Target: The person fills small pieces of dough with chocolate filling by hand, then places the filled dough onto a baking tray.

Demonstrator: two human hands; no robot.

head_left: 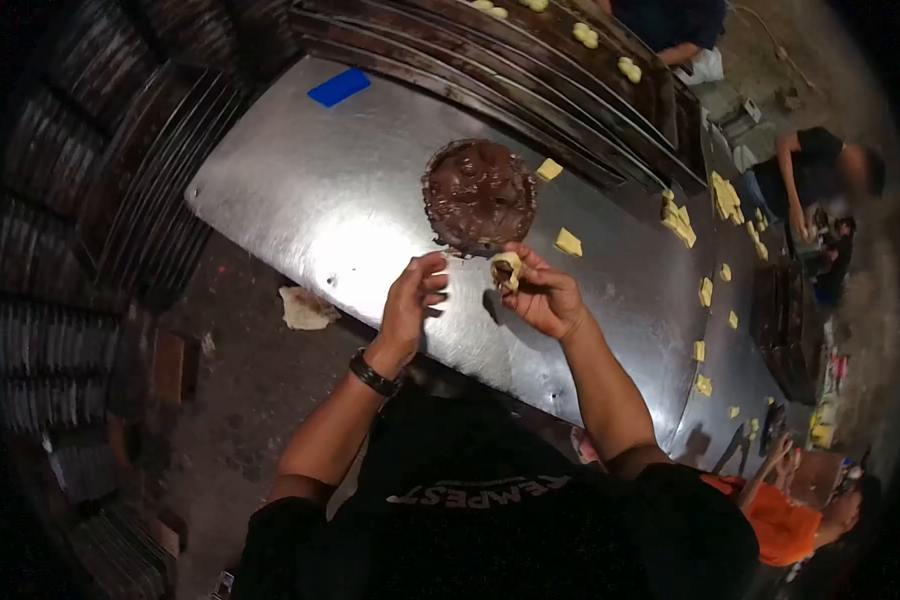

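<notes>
Right hand (545, 295) has the dough piece (507, 270) pinched in a narrow grip, fingertips cupped round it just above the desk (300, 190). Left hand (410, 300) sits close beside it, fingers curled, holding nothing that I can make out, thumb and forefinger turned toward the dough. There looks to be a dark dab of filling inside the dough, though it is small and hard to be sure of. Just beyond both hands, the round mound of chocolate filling (478, 193) lies on the steel. Pale dough squares (568, 242) are scattered further along to the right, and trays (530, 50) with shaped pieces stand at the far edge. To do this well, I reckon: keep the pinch light, support the dough from below, fold the edges evenly over the middle so nothing squeezes out. Other people work at the far end.
</notes>
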